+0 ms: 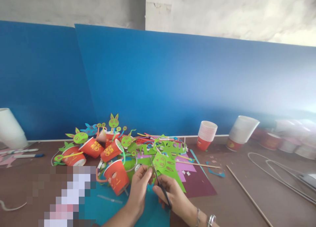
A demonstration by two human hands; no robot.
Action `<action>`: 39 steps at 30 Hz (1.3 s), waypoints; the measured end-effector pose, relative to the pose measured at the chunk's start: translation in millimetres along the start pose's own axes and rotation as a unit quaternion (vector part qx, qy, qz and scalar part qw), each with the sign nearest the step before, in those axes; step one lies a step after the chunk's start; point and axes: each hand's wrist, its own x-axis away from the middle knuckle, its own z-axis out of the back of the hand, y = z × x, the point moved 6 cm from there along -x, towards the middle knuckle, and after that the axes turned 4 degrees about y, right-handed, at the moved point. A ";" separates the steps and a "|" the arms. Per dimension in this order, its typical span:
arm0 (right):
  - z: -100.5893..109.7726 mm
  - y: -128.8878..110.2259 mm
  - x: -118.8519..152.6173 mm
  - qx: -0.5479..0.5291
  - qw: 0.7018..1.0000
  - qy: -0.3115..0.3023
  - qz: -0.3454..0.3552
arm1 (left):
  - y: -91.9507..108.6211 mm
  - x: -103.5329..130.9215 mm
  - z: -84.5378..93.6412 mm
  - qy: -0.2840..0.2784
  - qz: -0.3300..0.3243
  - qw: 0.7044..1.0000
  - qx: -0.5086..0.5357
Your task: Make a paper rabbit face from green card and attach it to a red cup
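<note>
My right hand [169, 191] is wrapped round the black handles of a pair of scissors [158, 180], whose blades point up and to the left. Close beside it, my left hand [142, 182] pinches a small green paper piece [151, 170] at the blades. Just beyond the hands, a green sheet [176, 177] and a green rabbit face [160, 161] lie among cut scraps. An orange-red cup [116, 177] with a drawn face leans to the left of my left hand. Under both hands is a blue sheet [154, 210].
Several decorated cups with rabbit heads [113, 121] crowd the left. Stacked paper cups [206, 134] stand right of centre, taller white cups [243, 131] beyond. A wooden stick [248, 195] and a pale cable [274, 174] lie on the right. A blue partition [172, 85] rises behind.
</note>
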 end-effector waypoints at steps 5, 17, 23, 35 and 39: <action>-0.5 -3.1 -0.3 -0.016 1.000 -0.005 0.027 | 0.3 1.0 -3.6 -0.025 0.012 0.999 0.024; 1.8 -3.5 0.0 -0.005 1.000 -0.005 0.014 | -0.9 -3.3 -0.3 -0.012 0.014 1.000 0.007; 2.7 -2.8 -0.7 -0.002 1.000 -0.003 0.007 | -1.4 -4.9 0.1 -0.009 0.027 1.000 0.008; 2.5 1.0 -2.6 -0.002 1.000 0.006 0.020 | -5.7 -1.6 -3.7 -0.032 0.049 0.995 0.082; 3.3 2.9 -2.9 -0.002 1.000 0.010 0.022 | -3.5 0.6 -4.6 -0.031 0.055 0.995 0.082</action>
